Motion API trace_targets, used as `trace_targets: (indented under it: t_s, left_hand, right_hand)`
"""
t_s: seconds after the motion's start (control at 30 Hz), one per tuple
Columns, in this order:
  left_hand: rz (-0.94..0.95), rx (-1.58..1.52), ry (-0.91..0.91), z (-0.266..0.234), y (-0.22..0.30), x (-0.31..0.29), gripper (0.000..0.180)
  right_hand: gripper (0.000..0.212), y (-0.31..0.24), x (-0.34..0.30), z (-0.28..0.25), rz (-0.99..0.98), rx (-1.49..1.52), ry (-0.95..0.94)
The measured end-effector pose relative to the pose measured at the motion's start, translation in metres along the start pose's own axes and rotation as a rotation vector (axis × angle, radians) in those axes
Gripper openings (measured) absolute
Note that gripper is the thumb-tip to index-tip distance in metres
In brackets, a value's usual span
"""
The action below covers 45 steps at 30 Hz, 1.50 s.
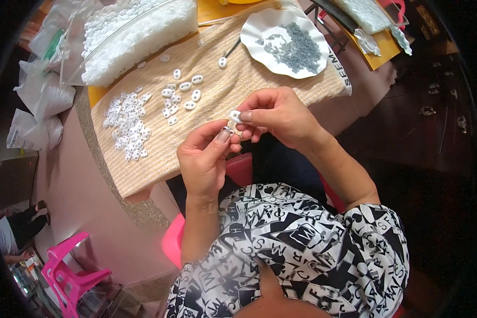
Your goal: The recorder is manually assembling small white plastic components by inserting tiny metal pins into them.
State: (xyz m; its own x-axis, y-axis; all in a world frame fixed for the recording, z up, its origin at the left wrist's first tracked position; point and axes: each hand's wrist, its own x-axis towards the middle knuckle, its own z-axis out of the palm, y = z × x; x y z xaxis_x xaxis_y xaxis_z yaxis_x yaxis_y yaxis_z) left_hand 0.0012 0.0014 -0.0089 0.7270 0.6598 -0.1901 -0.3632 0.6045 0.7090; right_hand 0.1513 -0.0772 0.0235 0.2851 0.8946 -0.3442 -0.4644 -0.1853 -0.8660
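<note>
Above the near edge of the cloth, my two hands almost meet. My right hand (281, 114) pinches a small white oval plastic piece (235, 114) with a dark hole between thumb and fingers. My left hand (205, 159) is closed just below it, thumb against fingertips; a tiny greyish thing shows there, too small to name. Several like white two-holed pieces (185, 86) lie loose beyond my left hand, and a dense pile of small white pieces (126, 124) is farther left. A white scalloped plate (254, 40) beyond my right hand holds many small dark grey metal-looking parts (302, 47).
A striped beige cloth (159, 175) covers the table. One white piece (222, 62) with a thin black rod lies by the plate. A clear bin (71, 63) of white parts stands far left. Pink plastic stool (69, 275) and another person (24, 228) are at lower left.
</note>
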Motion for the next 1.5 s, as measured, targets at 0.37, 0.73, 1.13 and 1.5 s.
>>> trace_targets:
  t_s: [0.37,0.73,1.13,1.5]
  left_hand:
    - [0.016,0.038,0.006,0.003,-0.001,-0.001,0.017]
    - [0.035,0.073,0.016,0.005,-0.003,-0.003,0.019]
    - [0.176,0.180,-0.018,0.009,-0.007,-0.005,0.023]
    - [0.514,0.431,-0.242,-0.006,-0.014,0.003,0.030]
  right_hand:
    - [0.013,-0.003,-0.006,0.006,-0.098,-0.168,0.017]
    - [0.012,-0.004,-0.011,0.014,-0.136,-0.194,0.042]
    - [0.011,0.000,-0.012,0.012,-0.155,-0.248,0.017]
    - [0.009,-0.008,-0.021,0.013,-0.145,-0.317,-0.041]
